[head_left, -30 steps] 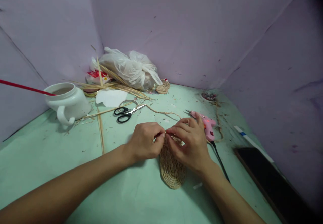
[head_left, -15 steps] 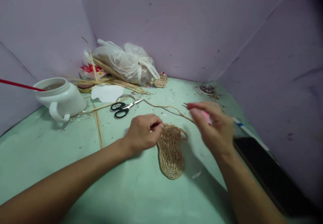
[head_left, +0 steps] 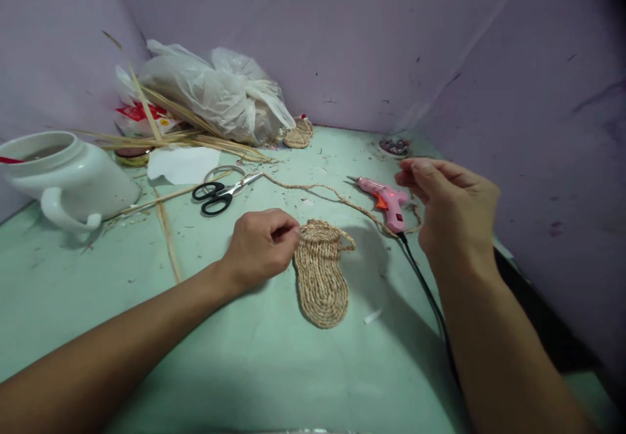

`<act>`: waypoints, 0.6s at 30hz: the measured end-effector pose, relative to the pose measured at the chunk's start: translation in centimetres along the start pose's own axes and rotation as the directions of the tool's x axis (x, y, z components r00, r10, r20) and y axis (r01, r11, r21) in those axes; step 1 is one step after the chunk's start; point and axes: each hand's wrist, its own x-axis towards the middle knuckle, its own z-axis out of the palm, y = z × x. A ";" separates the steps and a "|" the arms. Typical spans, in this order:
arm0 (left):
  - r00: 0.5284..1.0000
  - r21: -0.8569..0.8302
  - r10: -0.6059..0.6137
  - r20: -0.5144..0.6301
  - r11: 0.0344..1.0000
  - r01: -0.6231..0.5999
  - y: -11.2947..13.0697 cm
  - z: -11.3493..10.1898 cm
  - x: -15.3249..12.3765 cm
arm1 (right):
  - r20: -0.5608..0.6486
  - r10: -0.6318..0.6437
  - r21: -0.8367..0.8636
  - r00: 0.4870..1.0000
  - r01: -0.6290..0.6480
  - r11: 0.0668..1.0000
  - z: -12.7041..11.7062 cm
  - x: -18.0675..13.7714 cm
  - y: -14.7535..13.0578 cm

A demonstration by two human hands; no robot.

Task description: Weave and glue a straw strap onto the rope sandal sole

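Note:
A small sole-shaped piece of coiled, braided straw [head_left: 323,284] lies on the table, with a loop at its upper right. My left hand [head_left: 261,245] is closed, thumb and fingertips pinched at the piece's upper left edge. Raised over the table at right, my right hand [head_left: 454,206] has thumb and fingers pressed together; whatever they hold, if anything, is hidden. Just left of it a pink glue gun [head_left: 391,202] lies with its nozzle to the left and an orange trigger. A braided straw cord [head_left: 313,188] runs from near the scissors [head_left: 220,194] to the glue gun.
A white mug [head_left: 73,176] stands at left. Behind are dry straw strips [head_left: 195,139], a white paper piece [head_left: 183,165], a tied plastic bag [head_left: 215,92] and another woven straw piece [head_left: 298,134]. A small dish [head_left: 394,147] sits at back right. The glue gun's black cable [head_left: 430,297] runs toward me.
My right hand has moved up and right, away from the glue gun, which now shows fully on the table. My left hand stays at the straw piece. The view has shifted slightly.

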 end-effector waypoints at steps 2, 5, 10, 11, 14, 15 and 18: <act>1.000 -0.003 0.009 -0.014 1.000 -0.009 0.1 -0.1 0.0 | 0.176 -0.065 -0.084 0.982 0.080 0.993 0.3 -0.9 -0.4; 0.999 -0.017 0.033 -0.035 0.999 -0.033 0.2 -0.2 0.0 | 0.527 -0.289 -0.162 0.799 0.429 0.889 1.3 -3.1 -1.0; 0.998 -0.022 0.052 -0.029 0.998 -0.053 0.2 -0.3 0.0 | 0.713 -0.387 -0.252 0.585 0.729 0.636 3.0 -5.7 -0.8; 0.998 -0.024 0.056 -0.023 0.998 -0.057 0.2 -0.4 0.0 | 0.709 -0.394 -0.263 0.585 0.738 0.622 3.1 -5.9 -0.7; 0.997 -0.030 0.071 -0.014 0.997 -0.072 0.2 -0.4 0.0 | 0.700 -0.414 -0.257 0.581 0.747 0.613 3.4 -5.9 -0.4; 0.997 -0.030 0.075 -0.013 0.997 -0.075 0.2 -0.4 -0.1 | 0.700 -0.421 -0.247 0.577 0.748 0.616 3.4 -5.8 -0.4; 0.997 -0.054 0.073 0.011 0.996 -0.072 0.3 -0.3 -0.3 | 0.700 -0.441 -0.218 0.562 0.757 0.616 3.4 -5.7 -0.4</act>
